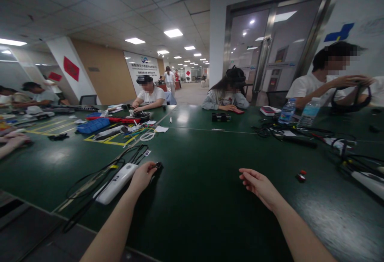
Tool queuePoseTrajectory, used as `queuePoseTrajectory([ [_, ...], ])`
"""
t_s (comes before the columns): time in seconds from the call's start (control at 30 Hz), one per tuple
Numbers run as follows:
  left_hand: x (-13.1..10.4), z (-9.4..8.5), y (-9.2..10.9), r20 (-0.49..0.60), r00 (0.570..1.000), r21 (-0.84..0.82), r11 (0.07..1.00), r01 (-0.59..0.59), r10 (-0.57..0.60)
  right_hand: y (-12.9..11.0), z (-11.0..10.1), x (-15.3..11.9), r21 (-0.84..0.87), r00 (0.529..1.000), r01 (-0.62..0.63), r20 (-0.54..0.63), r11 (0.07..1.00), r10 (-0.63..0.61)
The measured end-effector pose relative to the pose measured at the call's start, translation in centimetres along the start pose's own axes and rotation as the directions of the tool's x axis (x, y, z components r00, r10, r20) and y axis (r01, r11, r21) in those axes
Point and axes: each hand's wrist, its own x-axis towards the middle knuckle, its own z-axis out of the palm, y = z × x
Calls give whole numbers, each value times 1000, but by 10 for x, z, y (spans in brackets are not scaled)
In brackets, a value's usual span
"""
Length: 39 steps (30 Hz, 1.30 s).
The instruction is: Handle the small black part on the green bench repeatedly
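Note:
My left hand (144,177) pinches a small dark object (159,166) at the table surface, its kind too small to make out. Just left of that wrist lies a white, rounded device (117,184) marked "2", with black cables beside it. My right hand (259,186) hovers over the green table (198,198), fingers loosely extended and thumb apart, with nothing visible in it. To its right sits a small red and black object (301,176), apart from the hand.
A blue tray (93,125), a coil of white cable (147,137) and several tools lie at the far left. Water bottles (287,111) and tangled black cables (276,129) are at right. A black cylindrical object (221,117) stands before a seated person across the table.

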Motion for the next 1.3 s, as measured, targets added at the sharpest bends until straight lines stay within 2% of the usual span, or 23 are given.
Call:
queuePoseTrajectory([
  [0.23,0,3,-3,21,1000,29,999,-20,19,-1,0,0,4,1000,-9,-7,1000,9],
  [0.43,1,3,-3,-33,999,54,998,-34,36,4,-1,3,15,1000,15,12,1000,-15],
  [1.03,3,7,2,-3,997,69,994,81,-81,7,-4,5,11,999,36,10,999,-36],
  [1.3,-1,8,7,-37,996,102,991,89,-86,7,-2,6,21,999,34,-5,999,-34],
])
